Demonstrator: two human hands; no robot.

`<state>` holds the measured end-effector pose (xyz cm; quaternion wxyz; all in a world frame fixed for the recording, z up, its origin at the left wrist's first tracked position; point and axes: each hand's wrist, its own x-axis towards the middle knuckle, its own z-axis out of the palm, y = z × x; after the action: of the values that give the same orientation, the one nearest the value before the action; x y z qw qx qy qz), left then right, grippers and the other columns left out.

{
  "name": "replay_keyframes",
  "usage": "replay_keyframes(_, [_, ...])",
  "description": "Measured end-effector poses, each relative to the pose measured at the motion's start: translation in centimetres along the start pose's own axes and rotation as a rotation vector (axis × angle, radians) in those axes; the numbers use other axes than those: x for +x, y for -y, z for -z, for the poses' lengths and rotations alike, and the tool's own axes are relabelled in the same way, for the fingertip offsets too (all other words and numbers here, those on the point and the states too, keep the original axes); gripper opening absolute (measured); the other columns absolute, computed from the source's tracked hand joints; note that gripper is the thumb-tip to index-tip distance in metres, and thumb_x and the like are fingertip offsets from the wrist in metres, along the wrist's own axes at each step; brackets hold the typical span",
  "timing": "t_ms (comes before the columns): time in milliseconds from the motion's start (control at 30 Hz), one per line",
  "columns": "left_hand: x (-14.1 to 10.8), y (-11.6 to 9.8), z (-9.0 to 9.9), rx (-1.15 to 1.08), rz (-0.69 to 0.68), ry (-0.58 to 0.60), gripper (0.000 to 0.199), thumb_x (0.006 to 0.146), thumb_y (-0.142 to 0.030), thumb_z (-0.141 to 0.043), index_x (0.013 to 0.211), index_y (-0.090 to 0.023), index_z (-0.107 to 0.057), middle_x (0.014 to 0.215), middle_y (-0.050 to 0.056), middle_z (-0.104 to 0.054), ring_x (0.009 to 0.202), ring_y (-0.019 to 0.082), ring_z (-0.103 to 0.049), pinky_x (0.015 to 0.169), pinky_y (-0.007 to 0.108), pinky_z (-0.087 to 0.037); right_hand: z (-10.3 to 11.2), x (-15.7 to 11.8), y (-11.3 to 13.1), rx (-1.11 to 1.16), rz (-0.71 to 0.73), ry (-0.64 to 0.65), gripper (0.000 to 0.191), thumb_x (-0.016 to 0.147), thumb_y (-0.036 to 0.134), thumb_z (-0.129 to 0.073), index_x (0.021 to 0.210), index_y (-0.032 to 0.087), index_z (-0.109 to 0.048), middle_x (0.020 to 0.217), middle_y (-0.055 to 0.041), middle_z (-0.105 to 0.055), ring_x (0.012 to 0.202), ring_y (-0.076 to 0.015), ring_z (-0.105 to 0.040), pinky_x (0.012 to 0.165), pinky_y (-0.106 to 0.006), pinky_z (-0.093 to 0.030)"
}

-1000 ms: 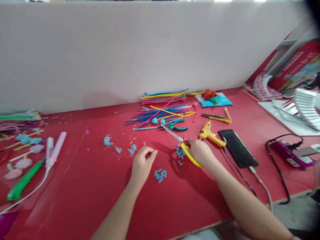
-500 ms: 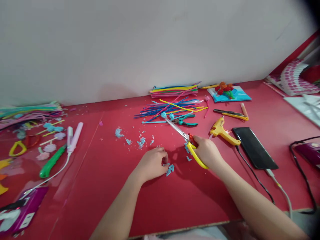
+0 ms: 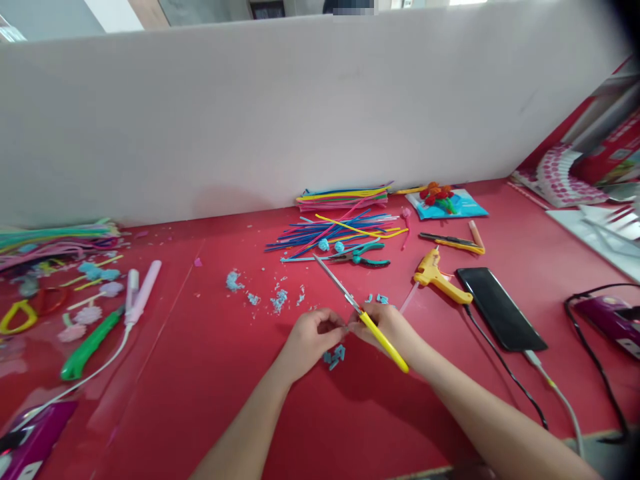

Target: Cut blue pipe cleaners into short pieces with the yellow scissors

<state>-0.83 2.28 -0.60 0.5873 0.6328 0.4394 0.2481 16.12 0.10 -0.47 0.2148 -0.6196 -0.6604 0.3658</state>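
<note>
My right hand (image 3: 393, 325) is closed around a pair of scissors (image 3: 376, 331) with yellow handles. The blades point up and away to the left. Fingertips of my left hand (image 3: 311, 339) are pinched and meet those of my right hand; whatever they hold is too small to make out. Just below them lie short cut blue pieces (image 3: 335, 359), with a few more blue bits (image 3: 382, 299) beyond my right hand. Blue fluff trimmings (image 3: 280, 301) are scattered farther left. Past the scissor tips sit two small blue fuzzy balls (image 3: 324, 245).
Pliers (image 3: 361, 256) and loose pipe cleaners (image 3: 320, 230) lie at the back. To the right are a yellow glue gun (image 3: 443, 277), a black phone (image 3: 501, 309) and cables. A green-handled cutter (image 3: 93, 343) and a pink wand-like tool (image 3: 145, 293) lie left. A white partition (image 3: 250, 120) stands behind.
My right hand has drawn the scissors back toward me and met my left hand. My left hand has lifted from the cut blue pieces, its fingers now pinched. The view has tilted up.
</note>
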Motion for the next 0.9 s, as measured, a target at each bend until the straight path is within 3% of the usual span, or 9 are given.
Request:
replay_keyframes(167, [-0.3, 0.2, -0.8, -0.124, 0.040, 0.041, 0.012, 0.073, -0.026, -0.054, 0.073, -0.014, -0.054, 0.063, 0.001, -0.055, 0.060, 0.012, -0.053, 0.056, 0.022, -0.040, -0.4, 0.0, 0.1, 0.102, 0.000, 0.009, 0.010, 0.067, 0.023, -0.044, 0.062, 0.016, -0.050, 0.051, 0.0037, -0.045, 0.049, -0.0078, -0.042, 0.043, -0.018, -0.028])
replay_keyframes(433, [-0.1, 0.0, -0.4, -0.241, 0.001, -0.024, 0.009, 0.071, -0.022, -0.056, 0.073, -0.014, -0.052, 0.063, -0.001, -0.052, 0.058, 0.009, -0.051, 0.056, 0.022, -0.041, -0.3, -0.1, 0.1, 0.172, -0.033, -0.052, 0.011, 0.068, 0.027, -0.043, 0.061, 0.019, -0.043, 0.051, 0.0052, -0.037, 0.049, -0.0079, -0.037, 0.045, -0.019, -0.028])
replay_keyframes(600, [0.3, 0.1, 0.2, -0.451, 0.001, -0.090, 0.026, 0.069, -0.019, -0.058, 0.092, -0.018, -0.045, 0.066, -0.003, -0.054, 0.055, 0.010, -0.054, 0.055, 0.023, -0.042, -0.3, -0.3, 0.3, 0.212, -0.077, -0.060, 0.018, 0.071, 0.035, -0.043, 0.062, 0.020, -0.041, 0.047, 0.0066, -0.037, 0.041, -0.0073, -0.037, 0.040, -0.019, -0.028])
replay_keyframes(900, [0.1, 0.4, -0.5, -0.498, 0.031, 0.015, 0.019, 0.069, -0.021, -0.059, 0.083, -0.016, -0.047, 0.064, -0.002, -0.057, 0.052, 0.009, -0.053, 0.051, 0.021, -0.040, -0.8, -0.6, 0.8, 0.319, -0.079, 0.005, 0.022, 0.073, 0.039, -0.044, 0.067, 0.018, -0.047, 0.045, 0.0073, -0.038, 0.038, -0.0069, -0.037, 0.039, -0.018, -0.031])
